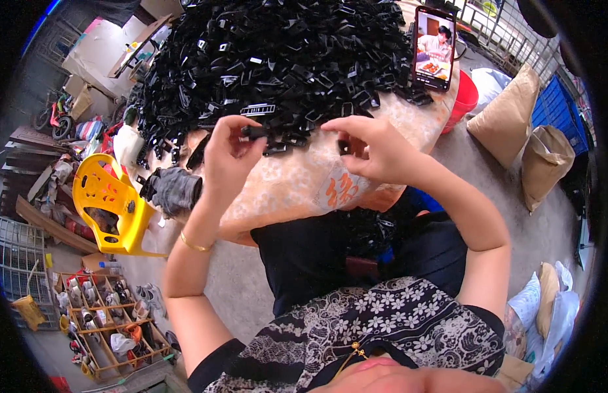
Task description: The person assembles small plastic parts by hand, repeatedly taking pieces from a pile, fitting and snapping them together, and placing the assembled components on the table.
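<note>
A large heap of small black plastic parts (271,59) covers most of the table, which has a pale orange patterned cloth (277,187). At the heap's near edge, my left hand (228,157) pinches a small black plastic part (254,131) between thumb and fingertips. To its right is my right hand (379,150), its index finger stretched toward the left hand. Another small black part (344,147) shows between its thumb and curled fingers, and its exact shape is too small to make out. The two hands are apart.
A phone (433,49) playing a video stands upright at the table's right. Beyond are a red bucket (466,98) and brown sacks (507,118). On the left are a grey cloth bundle (173,190), a yellow plastic chair (110,203) and a wooden shoe rack (107,321). More black parts (372,232) lie by my lap.
</note>
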`<state>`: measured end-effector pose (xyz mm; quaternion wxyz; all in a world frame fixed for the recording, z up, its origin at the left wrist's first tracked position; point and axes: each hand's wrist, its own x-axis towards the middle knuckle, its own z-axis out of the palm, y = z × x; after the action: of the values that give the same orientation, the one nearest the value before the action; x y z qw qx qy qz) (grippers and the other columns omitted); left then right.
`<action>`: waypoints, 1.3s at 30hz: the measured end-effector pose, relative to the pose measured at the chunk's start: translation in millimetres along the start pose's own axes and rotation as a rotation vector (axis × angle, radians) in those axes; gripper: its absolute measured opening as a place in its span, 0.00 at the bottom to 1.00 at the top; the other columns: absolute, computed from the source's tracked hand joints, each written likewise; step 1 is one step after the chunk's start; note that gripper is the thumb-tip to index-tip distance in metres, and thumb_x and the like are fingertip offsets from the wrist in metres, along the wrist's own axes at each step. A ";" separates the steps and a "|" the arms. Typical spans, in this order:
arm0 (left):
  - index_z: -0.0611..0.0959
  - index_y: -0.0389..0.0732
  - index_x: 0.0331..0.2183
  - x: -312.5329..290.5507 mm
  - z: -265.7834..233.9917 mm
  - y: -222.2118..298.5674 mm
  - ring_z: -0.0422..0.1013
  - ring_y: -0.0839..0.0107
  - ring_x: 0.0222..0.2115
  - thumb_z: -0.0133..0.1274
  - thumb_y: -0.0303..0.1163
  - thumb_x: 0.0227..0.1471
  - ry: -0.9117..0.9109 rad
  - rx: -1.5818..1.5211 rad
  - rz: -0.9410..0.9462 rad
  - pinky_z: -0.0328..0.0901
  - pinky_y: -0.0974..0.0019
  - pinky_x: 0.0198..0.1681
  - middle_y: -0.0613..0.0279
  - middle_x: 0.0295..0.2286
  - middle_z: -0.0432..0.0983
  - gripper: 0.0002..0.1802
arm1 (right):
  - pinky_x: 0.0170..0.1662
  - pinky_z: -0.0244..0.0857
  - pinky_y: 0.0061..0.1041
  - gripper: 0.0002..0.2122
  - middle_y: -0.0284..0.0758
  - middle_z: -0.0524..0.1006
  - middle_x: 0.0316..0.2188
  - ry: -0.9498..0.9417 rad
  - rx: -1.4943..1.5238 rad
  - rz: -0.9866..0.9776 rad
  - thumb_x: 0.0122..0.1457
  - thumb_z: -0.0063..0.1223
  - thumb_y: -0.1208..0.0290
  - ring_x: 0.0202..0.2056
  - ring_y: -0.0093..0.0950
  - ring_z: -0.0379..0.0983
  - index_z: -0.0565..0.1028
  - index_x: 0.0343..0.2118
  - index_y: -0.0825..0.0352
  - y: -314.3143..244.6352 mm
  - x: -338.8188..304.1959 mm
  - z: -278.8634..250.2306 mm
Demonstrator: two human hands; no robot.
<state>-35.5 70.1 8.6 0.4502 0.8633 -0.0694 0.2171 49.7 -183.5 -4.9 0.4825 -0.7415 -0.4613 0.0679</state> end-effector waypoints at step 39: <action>0.79 0.37 0.38 44.8 -1.6 -21.1 0.67 0.55 0.39 0.58 0.21 0.38 -0.096 0.754 0.217 0.63 0.60 0.44 0.55 0.35 0.75 0.18 | 0.38 0.66 0.32 0.10 0.35 0.71 0.32 0.144 -0.709 -0.135 0.48 0.59 0.65 0.37 0.35 0.69 0.75 0.32 0.64 31.5 4.6 -19.1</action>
<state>10.9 87.2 13.2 0.0723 0.9650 -0.0967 0.2328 82.2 -195.9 -17.8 0.2303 -0.8334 -0.4689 -0.1805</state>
